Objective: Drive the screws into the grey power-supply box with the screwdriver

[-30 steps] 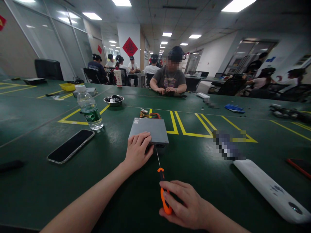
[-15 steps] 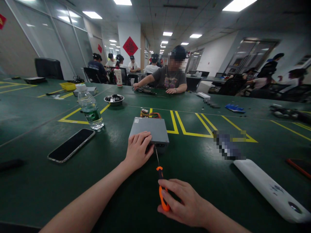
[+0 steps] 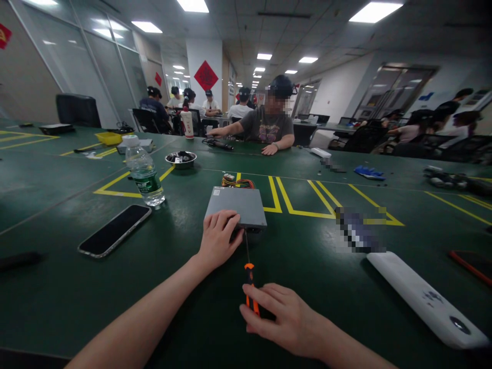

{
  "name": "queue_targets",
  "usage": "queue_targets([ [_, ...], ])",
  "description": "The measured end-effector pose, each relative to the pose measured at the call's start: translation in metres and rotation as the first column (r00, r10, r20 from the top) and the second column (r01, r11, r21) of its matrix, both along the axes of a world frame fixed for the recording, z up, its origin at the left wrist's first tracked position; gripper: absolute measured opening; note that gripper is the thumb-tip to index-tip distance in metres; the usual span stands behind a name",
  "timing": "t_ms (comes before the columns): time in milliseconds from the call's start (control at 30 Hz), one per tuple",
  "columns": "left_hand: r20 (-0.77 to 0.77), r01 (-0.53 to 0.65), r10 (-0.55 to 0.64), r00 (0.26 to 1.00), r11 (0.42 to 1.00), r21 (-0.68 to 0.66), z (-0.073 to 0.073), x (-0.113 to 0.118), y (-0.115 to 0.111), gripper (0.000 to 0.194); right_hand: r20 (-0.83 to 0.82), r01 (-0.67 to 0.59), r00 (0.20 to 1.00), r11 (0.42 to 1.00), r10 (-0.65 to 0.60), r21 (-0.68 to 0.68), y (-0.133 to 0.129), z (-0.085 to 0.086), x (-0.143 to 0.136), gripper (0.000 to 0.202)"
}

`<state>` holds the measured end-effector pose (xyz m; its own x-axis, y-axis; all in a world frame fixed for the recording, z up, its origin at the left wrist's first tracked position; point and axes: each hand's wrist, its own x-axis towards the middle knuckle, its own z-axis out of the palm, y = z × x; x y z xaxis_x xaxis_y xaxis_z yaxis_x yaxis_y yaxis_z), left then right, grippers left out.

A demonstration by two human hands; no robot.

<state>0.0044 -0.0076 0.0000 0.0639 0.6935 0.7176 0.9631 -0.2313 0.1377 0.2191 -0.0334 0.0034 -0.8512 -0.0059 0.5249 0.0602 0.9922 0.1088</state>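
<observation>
A grey computer power supply (image 3: 242, 202) lies flat on the green table, its bundle of coloured wires (image 3: 238, 181) coming out at the far side. My left hand (image 3: 221, 236) grips its near left corner, fingers over the top and thumb at the front face. In my right hand (image 3: 279, 318) is a screwdriver (image 3: 249, 274) with an orange and black handle, held between thumb and fingers. Its shaft points away from me, and the tip meets the lower front of the power supply near my left thumb. Whatever the tip touches is too small to make out.
Left of the power supply are a water bottle (image 3: 145, 177) and a phone (image 3: 115, 230). A metal bowl (image 3: 180, 159) with dark contents stands farther back. On the right lies a long white device (image 3: 426, 300). Across the table sits a person (image 3: 265, 123) with a dark tool before them.
The screwdriver's handle has swung slightly left and is more upright, and my right thumb and fingers have shifted on it. My left hand and the power supply stay in place.
</observation>
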Motion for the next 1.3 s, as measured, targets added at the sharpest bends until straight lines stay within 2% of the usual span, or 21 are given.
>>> queue_targets([
  [133,-0.01,-0.001,0.002,1.0,0.998,0.059,-0.004,-0.002,0.0,0.025,-0.007,-0.009,1.0,0.998,0.009,-0.057,-0.003,0.006,0.002,0.027],
  [333,-0.012,-0.005,0.006,1.0,0.997,0.08,-0.005,-0.003,0.001,0.023,-0.019,-0.033,0.999,0.999,0.033,-0.014,-0.002,0.01,0.001,0.018],
  [433,-0.006,-0.008,0.009,1.0,0.997,0.071,-0.005,-0.002,0.001,0.023,-0.082,-0.044,0.996,0.999,0.043,-0.003,0.0,0.014,0.0,0.018],
  [533,0.0,-0.009,0.009,1.0,0.997,0.076,-0.005,-0.002,0.002,0.023,-0.063,-0.015,0.998,1.0,0.014,-0.012,0.001,0.015,-0.001,0.023],
  [700,-0.007,-0.012,0.012,1.0,0.997,0.074,-0.005,-0.001,0.001,0.023,0.024,-0.035,0.999,0.999,0.036,-0.039,0.001,0.009,-0.005,0.031],
  [867,-0.002,-0.031,0.031,1.0,0.997,0.067,-0.004,0.001,0.001,0.022,-0.043,-0.057,0.998,0.997,0.055,-0.051,0.002,0.002,-0.01,0.027],
  [1067,-0.013,-0.026,0.027,1.0,0.998,0.061,0.0,0.003,0.0,0.022,-0.077,-0.051,0.996,0.992,0.042,-0.115,0.003,0.002,-0.01,0.031],
  [1200,-0.009,-0.004,0.004,1.0,0.999,0.046,0.001,0.003,0.0,0.02,-0.041,-0.043,0.998,0.996,0.04,-0.075,0.001,0.007,-0.011,0.027],
  [1300,-0.002,-0.007,0.007,1.0,0.999,0.035,0.0,0.003,0.001,0.02,-0.091,-0.04,0.995,0.999,0.039,-0.014,0.0,0.007,-0.012,0.021],
])
